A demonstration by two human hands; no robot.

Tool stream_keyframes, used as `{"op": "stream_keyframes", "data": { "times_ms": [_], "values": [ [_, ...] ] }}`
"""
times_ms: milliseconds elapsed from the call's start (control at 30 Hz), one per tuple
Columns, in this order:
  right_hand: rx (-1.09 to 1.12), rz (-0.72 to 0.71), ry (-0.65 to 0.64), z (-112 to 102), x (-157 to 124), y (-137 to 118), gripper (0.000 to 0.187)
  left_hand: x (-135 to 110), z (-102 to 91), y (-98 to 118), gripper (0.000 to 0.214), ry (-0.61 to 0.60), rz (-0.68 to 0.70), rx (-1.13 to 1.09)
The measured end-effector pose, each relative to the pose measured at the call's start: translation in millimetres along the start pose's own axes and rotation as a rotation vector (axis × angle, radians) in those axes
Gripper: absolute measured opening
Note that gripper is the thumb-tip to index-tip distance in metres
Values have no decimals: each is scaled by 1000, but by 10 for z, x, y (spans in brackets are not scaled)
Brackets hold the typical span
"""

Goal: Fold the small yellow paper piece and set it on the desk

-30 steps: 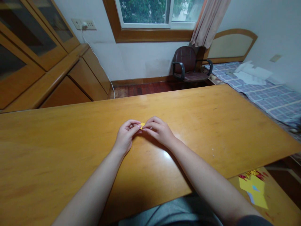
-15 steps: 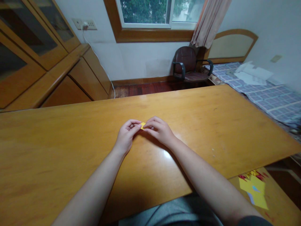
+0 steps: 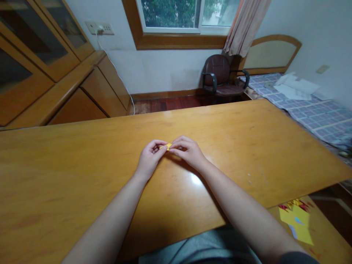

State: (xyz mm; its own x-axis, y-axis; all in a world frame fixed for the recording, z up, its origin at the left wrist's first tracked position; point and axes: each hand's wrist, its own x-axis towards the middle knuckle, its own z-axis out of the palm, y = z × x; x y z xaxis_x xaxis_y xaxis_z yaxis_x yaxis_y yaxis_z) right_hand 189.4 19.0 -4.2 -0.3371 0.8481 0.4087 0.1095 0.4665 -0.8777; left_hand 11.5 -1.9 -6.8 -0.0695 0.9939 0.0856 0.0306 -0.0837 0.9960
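Between my two hands, just above the wooden table (image 3: 82, 176), is a small folded piece of yellow paper (image 3: 168, 146). My left hand (image 3: 151, 156) pinches its left side with the thumb and fingers. On the other side, my right hand (image 3: 188, 150) grips the right edge between thumb and fingertips. The fingers cover much of the paper, so its full folded shape is hidden.
At lower right, a lower wooden surface (image 3: 327, 234) holds yellow paper sheets (image 3: 302, 231) and several small red and yellow folded pieces (image 3: 298, 203). Beyond the table stand a brown armchair (image 3: 217, 73), a bed (image 3: 310, 106) and a wooden cabinet (image 3: 74, 106).
The yellow paper has shifted slightly right and turned a little, with more of it showing by the left fingers. Both hands still hold it.
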Motion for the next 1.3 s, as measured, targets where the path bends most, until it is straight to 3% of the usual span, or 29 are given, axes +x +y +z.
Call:
{"op": "stream_keyframes", "data": {
  "times_ms": [300, 600, 1000, 1300],
  "values": [
    [-17, -39, 62, -25, 18, -17, 7, -33, -3, 19, 23, -32, 94, 85],
    [-22, -39, 61, -40, 18, -12, 12, -26, -7, 7, 28, -37, 73, -27],
    [14, -15, 60, -47, 22, -24, 11, -1, -51, 14, 12, -67, 244, 139],
    [-15, -58, 64, -21, 8, 0, 6, -3, -34, 43, 12, -61, 234, 135]
  ]
}}
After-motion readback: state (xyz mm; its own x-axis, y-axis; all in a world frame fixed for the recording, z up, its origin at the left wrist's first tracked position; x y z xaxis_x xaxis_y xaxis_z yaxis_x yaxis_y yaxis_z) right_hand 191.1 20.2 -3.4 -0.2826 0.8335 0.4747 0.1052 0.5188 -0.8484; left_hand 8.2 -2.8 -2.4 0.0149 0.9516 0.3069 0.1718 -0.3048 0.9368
